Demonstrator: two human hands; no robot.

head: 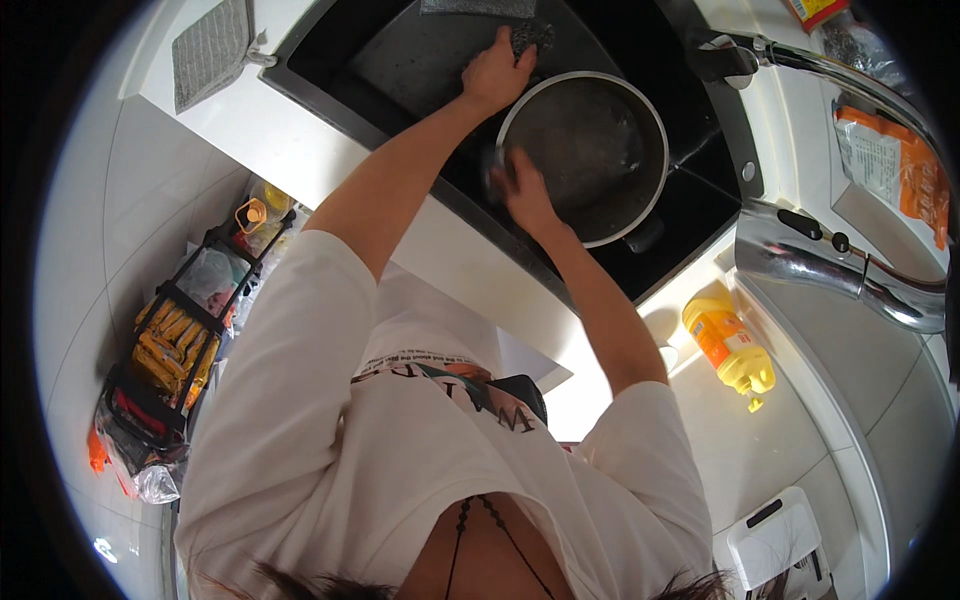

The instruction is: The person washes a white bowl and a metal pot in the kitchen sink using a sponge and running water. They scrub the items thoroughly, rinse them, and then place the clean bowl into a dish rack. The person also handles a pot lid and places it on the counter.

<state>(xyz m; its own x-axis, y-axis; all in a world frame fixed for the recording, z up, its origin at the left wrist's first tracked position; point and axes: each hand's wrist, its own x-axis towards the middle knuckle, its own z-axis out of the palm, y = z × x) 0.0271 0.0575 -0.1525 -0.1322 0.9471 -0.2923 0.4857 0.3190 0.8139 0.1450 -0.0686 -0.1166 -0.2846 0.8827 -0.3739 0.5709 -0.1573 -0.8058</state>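
Observation:
Between the thumb and fingers of my left hand is a dark steel-wool scourer, held over the black sink beyond the pot. A round dark pot with a pale metal rim sits in the sink, a short side handle at its near right. My right hand reaches across the pot's left rim. Its fingers are blurred and appear to grip the pot's edge or other side handle there. The inside of the pot looks wet and shiny.
A grey striped cloth hangs at the counter's left corner. A chrome faucet arches on the right, near a yellow detergent bottle and an orange-and-white packet. A black rack of packaged goods stands lower left. A white cutting board is lower right.

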